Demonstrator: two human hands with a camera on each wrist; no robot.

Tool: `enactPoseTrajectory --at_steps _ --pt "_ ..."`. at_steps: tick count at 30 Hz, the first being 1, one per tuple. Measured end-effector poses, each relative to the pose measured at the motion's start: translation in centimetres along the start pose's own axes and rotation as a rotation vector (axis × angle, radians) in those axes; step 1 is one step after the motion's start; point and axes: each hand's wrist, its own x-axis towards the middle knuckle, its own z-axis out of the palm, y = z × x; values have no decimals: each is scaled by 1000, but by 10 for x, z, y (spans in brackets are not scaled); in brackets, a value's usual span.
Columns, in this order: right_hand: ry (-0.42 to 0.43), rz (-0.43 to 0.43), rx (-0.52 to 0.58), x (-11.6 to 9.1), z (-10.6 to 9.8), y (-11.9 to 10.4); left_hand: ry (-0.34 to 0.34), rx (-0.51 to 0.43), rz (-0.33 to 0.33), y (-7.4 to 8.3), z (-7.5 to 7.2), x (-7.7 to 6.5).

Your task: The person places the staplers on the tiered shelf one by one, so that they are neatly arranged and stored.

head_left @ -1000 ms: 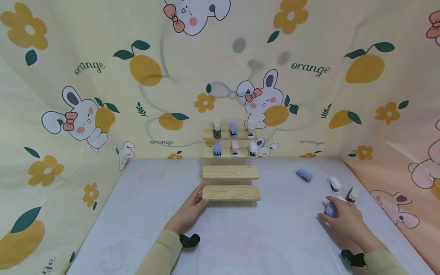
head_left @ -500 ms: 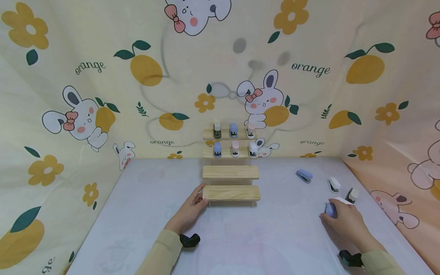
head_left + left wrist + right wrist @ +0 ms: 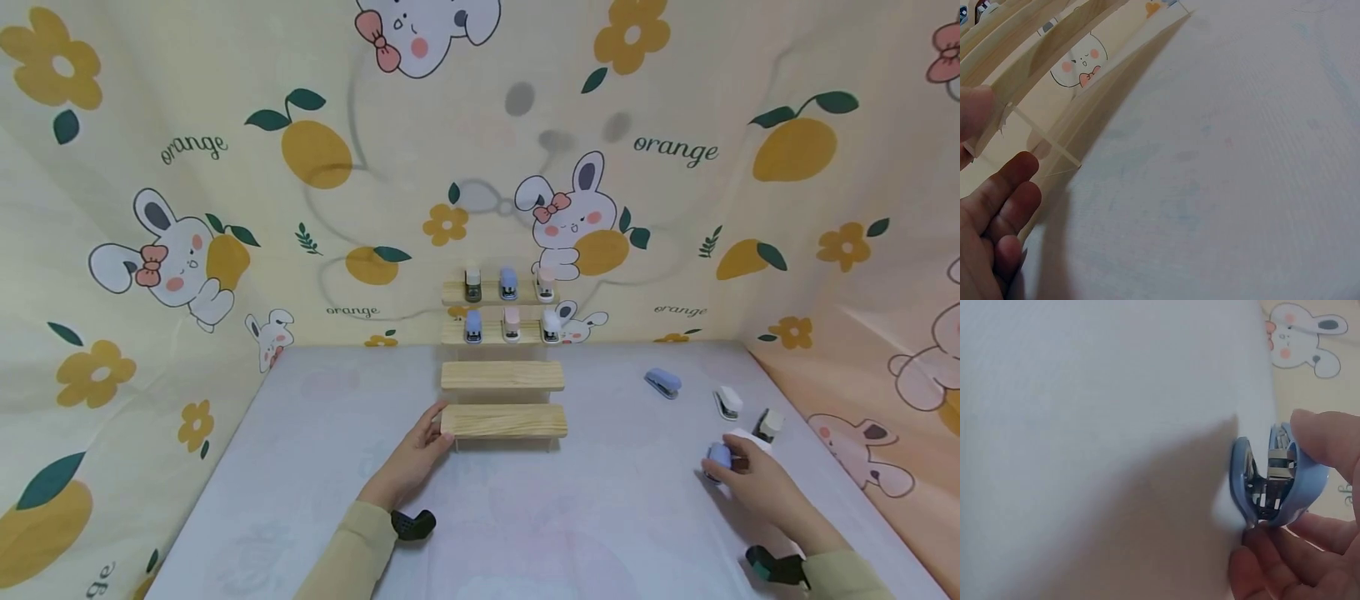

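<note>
My right hand (image 3: 763,487) pinches a small blue stapler (image 3: 717,461) between thumb and fingers at the right of the table. In the right wrist view the stapler (image 3: 1311,481) shows its metal inside, its two halves apart at the front; its base is at or just over the cloth, I cannot tell which. With my left hand (image 3: 411,458) I grip the left end of the lowest step of a wooden tiered rack (image 3: 504,422). In the left wrist view the thumb (image 3: 974,111) lies on the step's end, while other fingers sit loosely below.
Behind the right hand lie a white stapler (image 3: 727,402), a dark stapler with a pale top (image 3: 768,425), a partly hidden white object (image 3: 752,438) and another blue stapler (image 3: 663,382). Several staplers, among them a pink one (image 3: 512,323), stand on the two upper steps.
The right hand has shifted slightly and its fingers have moved on the blue stapler, which now shows more of its body. My left hand stays on the rack.
</note>
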Motion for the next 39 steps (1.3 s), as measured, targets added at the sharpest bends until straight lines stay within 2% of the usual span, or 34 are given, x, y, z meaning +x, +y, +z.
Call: enactPoseTrajectory --at_steps 11,15,22,31,35,39 --pt "36 60 -23 2 1 -4 -2 -4 -16 -1 0 0" --pt "54 45 7 1 4 -11 4 9 -17 -2 0 0" --pt "135 -74 46 -1 12 -33 -3 8 10 -2 0 1" --pt "315 -278 92 -1 23 -74 0 -9 -13 -1 0 1" --pt "358 -332 112 1 30 -94 -1 -15 -21 0 0 1" --pt "367 -377 146 5 39 -110 -4 -17 -22 0 1 1"
